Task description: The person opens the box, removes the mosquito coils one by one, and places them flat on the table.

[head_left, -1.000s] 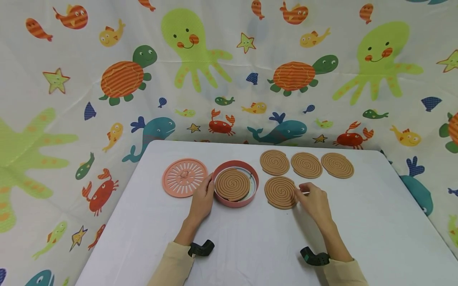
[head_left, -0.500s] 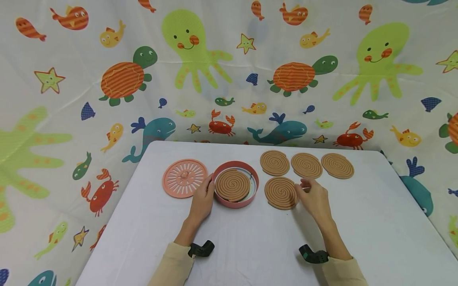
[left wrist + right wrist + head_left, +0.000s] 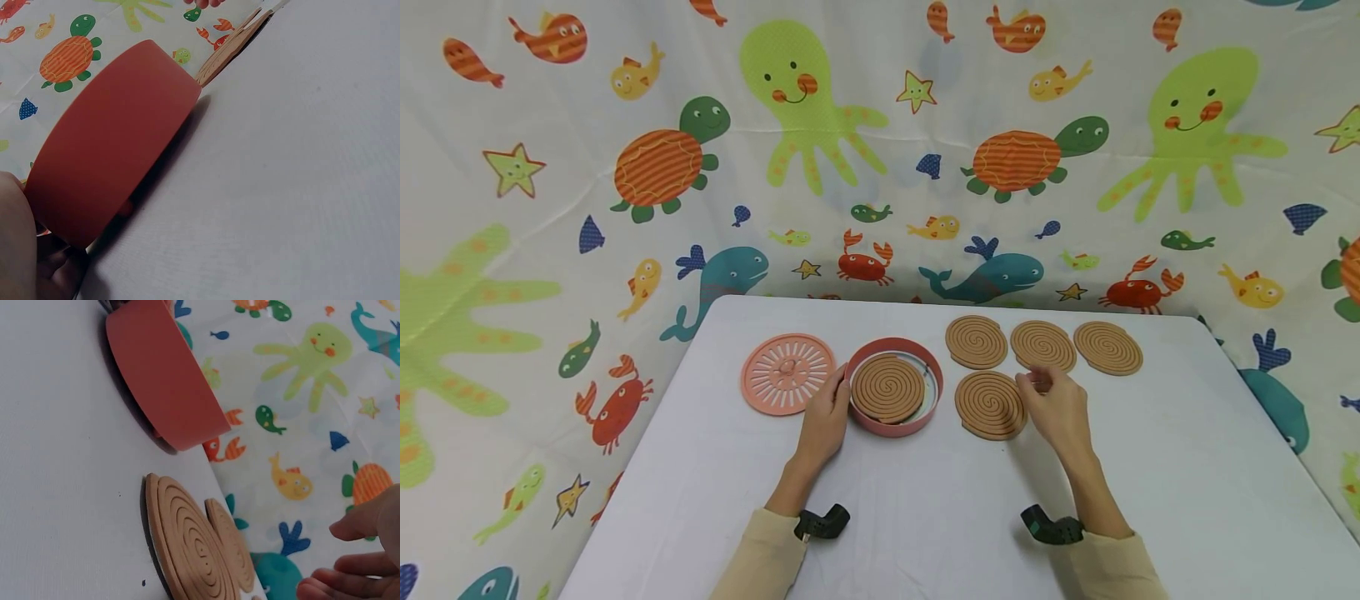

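Note:
My left hand (image 3: 824, 421) grips the left side of a round pink mosquito coil box (image 3: 891, 430), whose outer wall fills much of the left wrist view. Inside the box lies a brown mosquito coil (image 3: 887, 387). Another mosquito coil (image 3: 990, 406) lies flat on the table just right of the box. My right hand (image 3: 1062, 410) hovers by that coil's upper right edge. In the right wrist view the thumb and loosely bent fingers (image 3: 353, 522) stand apart with nothing between them, off to the side of the coil (image 3: 194, 544).
Left of the box lies a pink slotted lid (image 3: 765, 392). Three more coils (image 3: 976, 342) lie in a row toward the table's back edge. The white table (image 3: 925, 517) ends at a hanging cloth (image 3: 880, 150) printed with sea animals.
My right hand has shifted slightly up and away from the edge of the near coil. The left hand and the box have stayed in place.

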A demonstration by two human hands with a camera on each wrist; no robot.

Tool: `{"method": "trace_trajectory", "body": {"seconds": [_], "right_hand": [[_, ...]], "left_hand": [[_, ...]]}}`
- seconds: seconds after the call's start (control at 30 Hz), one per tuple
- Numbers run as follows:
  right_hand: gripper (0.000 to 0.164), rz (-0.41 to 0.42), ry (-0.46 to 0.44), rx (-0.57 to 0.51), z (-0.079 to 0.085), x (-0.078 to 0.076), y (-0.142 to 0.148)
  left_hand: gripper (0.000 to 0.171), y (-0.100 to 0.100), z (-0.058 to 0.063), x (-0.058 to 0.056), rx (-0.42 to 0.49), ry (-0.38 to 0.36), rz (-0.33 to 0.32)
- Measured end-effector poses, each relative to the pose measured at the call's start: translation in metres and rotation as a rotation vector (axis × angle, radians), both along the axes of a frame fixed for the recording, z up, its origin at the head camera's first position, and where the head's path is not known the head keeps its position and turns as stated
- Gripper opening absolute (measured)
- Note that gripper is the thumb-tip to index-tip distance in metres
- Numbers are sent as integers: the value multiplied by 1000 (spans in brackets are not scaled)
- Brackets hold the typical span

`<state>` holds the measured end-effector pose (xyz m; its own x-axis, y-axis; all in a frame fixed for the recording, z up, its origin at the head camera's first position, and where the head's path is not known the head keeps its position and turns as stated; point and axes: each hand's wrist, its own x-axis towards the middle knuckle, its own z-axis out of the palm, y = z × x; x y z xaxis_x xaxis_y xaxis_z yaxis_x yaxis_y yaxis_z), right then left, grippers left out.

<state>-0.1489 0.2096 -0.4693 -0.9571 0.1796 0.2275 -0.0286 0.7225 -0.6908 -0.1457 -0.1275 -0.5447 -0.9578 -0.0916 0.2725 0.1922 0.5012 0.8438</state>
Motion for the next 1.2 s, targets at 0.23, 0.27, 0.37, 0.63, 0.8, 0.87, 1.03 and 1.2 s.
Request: {"method": "trace_trajectory", "body": {"seconds": [0.23,0.27,0.37,0.63,0.8,0.87,1.03,1.2], "right_hand": [[39,-9,37,-28,4,-2,-4],[39,-8,43,-34,5,-2,-4],[38,-7,58,-47,7,-2,-6],[36,12,74,-78,10,-4,-12],[35,29,80,-90,11,-5,-15],[35,31,80,-84,12,-5,-17],[34,43,90,-84,15,-6,-23],[33,53,103,-94,16,-7,-29]], "left_hand": [[43,0,-1,-1,-3,-3,1],[43,0,-1,0,-2,-3,1],[44,0,-1,0,-4,-1,0],[44,0,-1,-1,-6,-2,0],[44,0,-1,-1,-2,-2,-5],[44,0,-2,-1,-3,-2,-4],[43,0,-1,-1,-9,3,5],[43,1,0,0,-5,7,2]]}}
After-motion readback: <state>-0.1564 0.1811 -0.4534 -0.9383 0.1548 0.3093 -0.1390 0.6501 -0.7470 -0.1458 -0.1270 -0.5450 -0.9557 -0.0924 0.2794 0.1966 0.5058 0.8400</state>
